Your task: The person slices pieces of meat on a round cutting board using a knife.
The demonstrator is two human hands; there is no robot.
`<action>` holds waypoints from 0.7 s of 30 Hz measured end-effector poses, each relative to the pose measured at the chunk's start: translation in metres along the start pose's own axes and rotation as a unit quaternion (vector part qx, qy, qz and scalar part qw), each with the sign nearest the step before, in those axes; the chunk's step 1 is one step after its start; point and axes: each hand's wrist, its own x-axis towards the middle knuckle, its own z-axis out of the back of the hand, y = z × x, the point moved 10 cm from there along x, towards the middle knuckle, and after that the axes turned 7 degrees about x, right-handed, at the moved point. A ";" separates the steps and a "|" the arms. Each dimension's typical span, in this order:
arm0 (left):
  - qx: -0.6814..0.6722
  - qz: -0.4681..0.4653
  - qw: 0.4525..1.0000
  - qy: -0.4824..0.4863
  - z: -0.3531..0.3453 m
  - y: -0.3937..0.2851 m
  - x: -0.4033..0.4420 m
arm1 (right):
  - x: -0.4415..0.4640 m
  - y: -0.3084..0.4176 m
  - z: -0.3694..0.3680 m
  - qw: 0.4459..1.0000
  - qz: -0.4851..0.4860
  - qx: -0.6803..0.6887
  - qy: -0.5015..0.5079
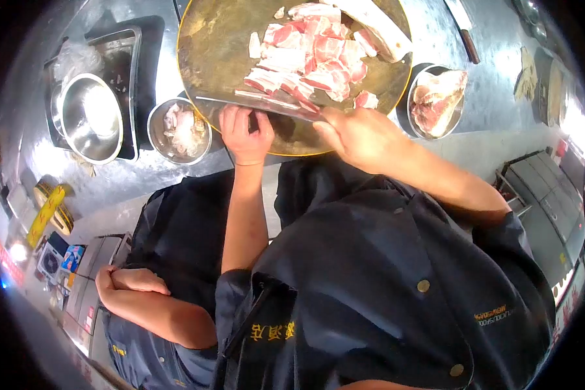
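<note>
A cleaver (260,103) lies across the lower part of a round chopping board (221,58), its blade pointing left. My right hand (364,138) is closed round its handle, which the fingers hide. Thin bits of meat cling along the blade. My left hand (246,136) is at the board's near edge with its fingers curled against the near side of the blade; whatever they may grip is hidden. Beyond the blade, cut pieces of raw meat (312,52) are heaped mid-board. A larger fatty slab (377,27) sits at the board's far right.
Left of the board stand a bowl of meat scraps (183,133) and an empty steel bowl (91,118) on a black tray (135,84). To the right are a bowl with a meat chunk (439,101) and another knife (465,32). A person with folded arms (149,299) stands close at left.
</note>
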 end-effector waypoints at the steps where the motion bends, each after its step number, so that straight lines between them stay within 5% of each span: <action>1: -0.001 0.000 1.000 -0.001 0.000 0.000 0.001 | 0.003 -0.001 -0.002 1.000 -0.001 -0.001 0.000; 15: -0.003 0.043 0.999 0.025 0.001 0.004 0.007 | 0.047 0.004 -0.034 0.998 0.054 0.001 -0.020; 18: 0.012 0.086 0.993 -0.086 0.021 0.000 0.007 | 0.043 0.002 -0.028 0.995 0.083 0.051 -0.036; 21: -0.022 0.102 0.992 -0.067 0.028 0.000 0.002 | 0.030 0.003 -0.025 0.991 0.094 0.094 -0.021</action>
